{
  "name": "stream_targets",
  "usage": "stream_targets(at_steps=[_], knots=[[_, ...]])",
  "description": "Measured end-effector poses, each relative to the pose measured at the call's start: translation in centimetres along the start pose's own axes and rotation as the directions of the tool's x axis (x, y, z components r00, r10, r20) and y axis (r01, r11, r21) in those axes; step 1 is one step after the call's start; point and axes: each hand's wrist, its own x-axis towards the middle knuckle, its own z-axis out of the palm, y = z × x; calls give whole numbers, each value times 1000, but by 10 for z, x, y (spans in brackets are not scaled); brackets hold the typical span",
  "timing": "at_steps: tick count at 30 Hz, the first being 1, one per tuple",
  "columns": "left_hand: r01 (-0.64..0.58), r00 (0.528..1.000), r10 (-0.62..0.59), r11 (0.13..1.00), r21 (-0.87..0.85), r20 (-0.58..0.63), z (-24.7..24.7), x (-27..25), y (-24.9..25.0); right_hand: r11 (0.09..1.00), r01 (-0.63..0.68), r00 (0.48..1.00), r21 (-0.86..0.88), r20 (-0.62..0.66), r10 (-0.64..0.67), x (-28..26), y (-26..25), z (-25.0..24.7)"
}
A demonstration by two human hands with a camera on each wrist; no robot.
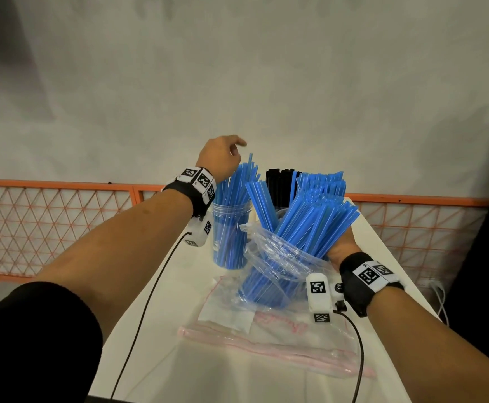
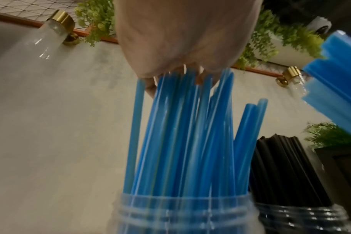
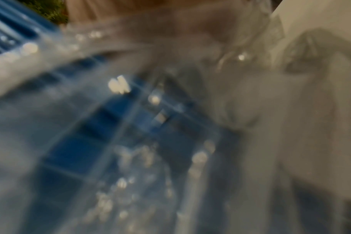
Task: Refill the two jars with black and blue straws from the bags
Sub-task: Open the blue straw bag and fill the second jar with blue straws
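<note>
A clear jar [image 1: 231, 228] [image 2: 180, 210] of blue straws [image 2: 180, 134] stands on the white table [image 1: 382, 257]. My left hand [image 1: 221, 158] [image 2: 180, 39] is over it, fingers curled onto the straw tops. Behind and to the right, black straws [image 1: 279, 184] [image 2: 287, 166] fill a second jar [image 2: 303, 216]. My right hand [image 1: 343, 247] grips a clear plastic bag [image 1: 269, 257] from the right. A thick bundle of blue straws [image 1: 319, 222] sticks up out of that bag. The right wrist view is a blur of plastic and blue straws [image 3: 80, 142].
A flat zip bag [image 1: 266, 330] with a pink seal lies on the table in front of the held bag. Black cables [image 1: 150, 292] run from both wrists toward me. An orange mesh fence [image 1: 48, 222] lines the wall. Green plants [image 2: 270, 36] show in the left wrist view.
</note>
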Motion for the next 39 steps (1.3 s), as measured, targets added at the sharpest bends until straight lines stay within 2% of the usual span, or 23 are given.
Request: stream_targets(at_steps=[2, 3, 4, 5, 7, 8, 9, 10, 11, 12, 13, 14, 15, 16, 18, 20, 24, 28, 35, 37, 39], knots=[[-80, 993, 81, 997, 17, -90, -1, 1, 1, 1000, -10, 1000, -11, -2, 10, 1, 1, 0], [-116, 990, 117, 993, 19, -83, -3, 3, 3, 1000, -12, 1000, -5, -4, 12, 1, 1, 0], [-136, 991, 136, 990, 20, -6, -4, 4, 6, 1000, -14, 1000, 10, -5, 14, 1, 1, 0], [-151, 980, 143, 988, 45, 140, -6, 4, 10, 1000, -12, 1000, 13, -5, 12, 0, 0, 0], [-232, 879, 127, 956, 181, 460, -8, -1, 20, 1000, -6, 1000, -25, -7, 6, 0, 0, 0], [-280, 862, 146, 936, 216, 485, -9, -5, 23, 999, 0, 1000, -53, -5, 0, 0, 0, 0], [-295, 895, 192, 932, 212, 404, -11, -10, 27, 997, 0, 1000, -81, -2, 0, 0, 0, 0], [-290, 943, 246, 939, 188, 225, -16, -16, 31, 994, -13, 1000, -105, -1, 13, 0, -1, 0], [-282, 959, 282, 947, 153, 21, -21, -24, 34, 992, -27, 1000, -121, -3, 27, 1, -1, 0], [-260, 954, 272, 960, 100, -127, -26, -33, 34, 992, -37, 999, -123, -6, 36, 1, -1, -1], [-225, 958, 228, 974, 38, -176, -31, -44, 33, 991, -35, 999, -127, -9, 34, 1, -1, -1], [-171, 977, 172, 985, 13, -129, -33, -55, 30, 991, -26, 1000, -133, -8, 25, 1, -1, -1], [-119, 993, 119, 992, 35, -10, -34, -67, 27, 989, -16, 1000, -148, -4, 15, 1, -1, -1], [-77, 989, 67, 994, 74, 131, -33, -80, 25, 987, -11, 1000, -159, -1, 11, 1, -1, 0], [-35, 944, -11, 991, 132, 330, -26, -99, 19, 991, -26, 1000, -134, -6, 25, 0, -2, 1], [12, 916, -43, 997, 79, 400, -14, -107, 20, 998, -22, 1000, -62, -16, 21, -1, -2, 1], [149, 906, -64, 974, -173, 417, 15, -102, 39, 996, -56, 998, 76, -4, 57, -3, -3, 0], [114, 933, 2, 947, -300, 360, 37, -93, 56, 987, -95, 995, 129, 38, 90, -5, -2, -3], [307, 883, -109, 870, -386, 456, 62, -73, 65, 997, -63, 996, 54, 66, 59, -4, -7, -5], [370, 869, -150, 831, -416, 472, 65, -74, 65, 998, -43, 995, 42, 97, 39, -5, -8, -6], [428, 835, -127, 761, -488, 535, 65, -75, 66, 1000, -2, 992, -11, 123, 4, -6, -8, -7]])
